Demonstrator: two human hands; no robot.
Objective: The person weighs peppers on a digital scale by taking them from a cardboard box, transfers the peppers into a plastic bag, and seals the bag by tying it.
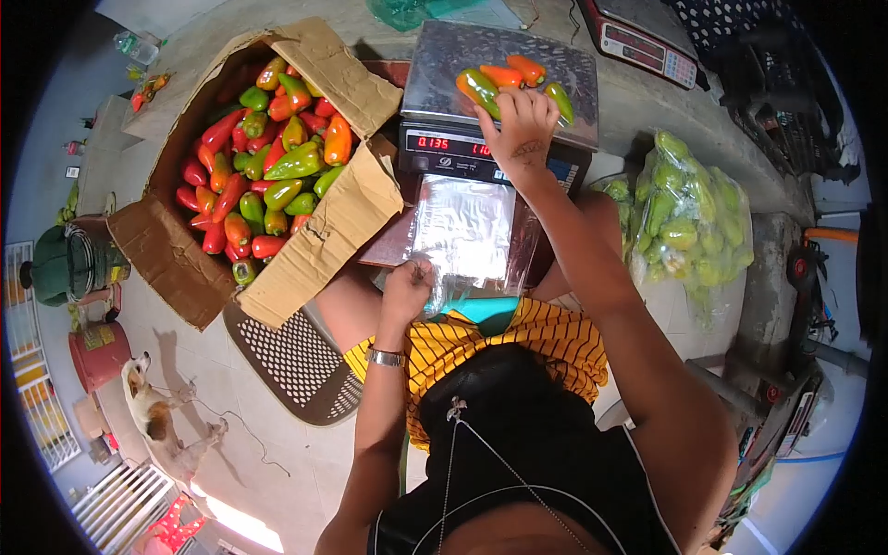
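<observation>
On the metal pan of the digital scale (pixel 504 55), my right hand (pixel 525 125) reaches over a few peppers, its fingers curled down around them. A green and orange pepper (pixel 476 90) lies by the thumb, an orange pepper (pixel 527 69) beyond the fingertips, and a green pepper (pixel 559 100) beside the little finger. The red display reads 0.135. My left hand (pixel 407 289) is closed on the lower left edge of a clear plastic bag (pixel 462 227) spread flat over my lap, below the scale. What the right fingertips touch is partly hidden.
An open cardboard box (pixel 319 245) full of red, orange and green peppers stands left of the scale. Bagged green vegetables (pixel 689 222) lie to the right. A second scale (pixel 643 51) sits at the upper right. A brown plastic basket (pixel 291 361) and a dog (pixel 162 416) are lower left.
</observation>
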